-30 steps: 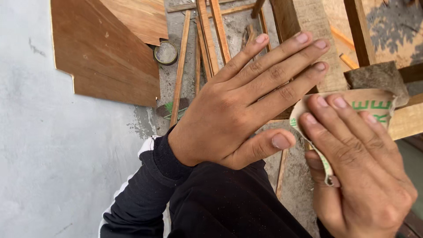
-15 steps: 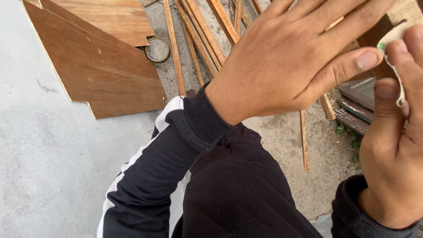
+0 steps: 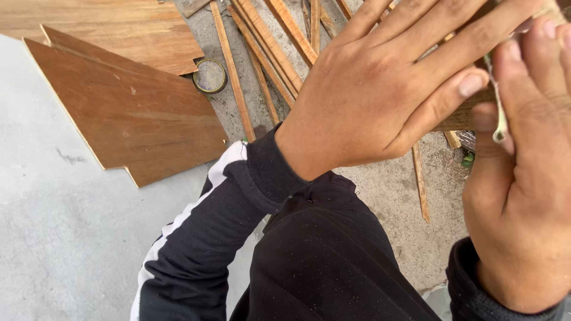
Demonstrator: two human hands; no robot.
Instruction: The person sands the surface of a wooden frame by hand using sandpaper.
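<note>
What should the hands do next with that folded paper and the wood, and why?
Probably a short rub along the wood. The left hand lies flat with fingers spread on the wooden piece, steadying it, and the right hand pinches a folded sheet, likely sandpaper, against its edge. The paper already meets the wood, so a small stroke seems the natural next move.

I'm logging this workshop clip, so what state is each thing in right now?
left hand: flat, fingers spread, pressed on a wood piece
right hand: pinching a folded sheet
plywood boards: lying flat, overlapping
wood strips: scattered on the ground
round lid: lying flat, dusty
</note>
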